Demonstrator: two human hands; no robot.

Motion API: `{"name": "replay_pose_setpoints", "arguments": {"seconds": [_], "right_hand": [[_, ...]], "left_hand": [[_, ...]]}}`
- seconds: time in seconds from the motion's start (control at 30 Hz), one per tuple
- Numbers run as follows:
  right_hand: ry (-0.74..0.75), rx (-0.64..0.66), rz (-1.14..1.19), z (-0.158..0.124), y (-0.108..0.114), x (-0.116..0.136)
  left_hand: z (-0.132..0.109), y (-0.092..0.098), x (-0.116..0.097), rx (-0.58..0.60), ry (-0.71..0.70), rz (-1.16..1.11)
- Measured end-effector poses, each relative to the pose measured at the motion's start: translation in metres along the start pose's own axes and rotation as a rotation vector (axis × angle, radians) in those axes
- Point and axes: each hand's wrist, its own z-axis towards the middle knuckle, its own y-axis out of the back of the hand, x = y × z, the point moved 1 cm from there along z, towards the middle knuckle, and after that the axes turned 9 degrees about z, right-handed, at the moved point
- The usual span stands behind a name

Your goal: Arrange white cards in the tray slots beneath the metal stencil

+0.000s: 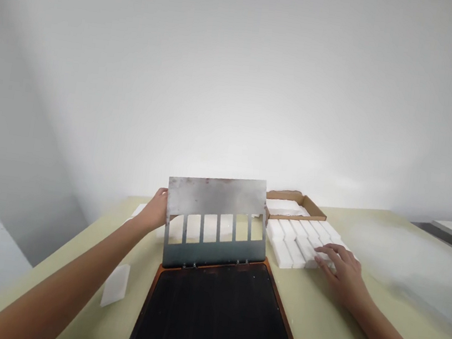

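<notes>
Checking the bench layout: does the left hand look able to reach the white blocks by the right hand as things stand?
Probably not: the left hand holds the slotted metal plate, which stands raised between that hand and the white blocks.

Two hands (344,271). One metal plate (216,196), six windows (210,228). One black board (218,314). One cardboard box (297,217). White blocks (287,254): over eight, some hidden.

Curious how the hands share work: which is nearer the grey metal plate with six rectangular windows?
Left. The left hand holds the plate by its left edge; the right hand is apart to its right, on white rectangular blocks.
</notes>
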Motion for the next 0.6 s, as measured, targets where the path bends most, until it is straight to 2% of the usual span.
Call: {"name": "replay_pose_setpoints", "arguments": {"seconds": [0.17,0.3,0.43,0.6], "right_hand": [[-0.016,-0.016,-0.004,0.0,0.002,0.001],[-0.022,-0.017,-0.005,0.001,0.003,0.001],[-0.024,-0.02,-0.009,0.001,0.004,0.002],[-0.017,-0.023,-0.008,0.001,0.005,0.004]], "left_hand": [[0.002,0.013,0.006,0.021,0.056,0.043],[0.003,0.01,0.017,0.105,0.063,0.044],[-0.004,-0.009,0.012,0.178,-0.021,0.047],[-0.008,-0.041,-0.023,0.252,-0.28,-0.016]]}}
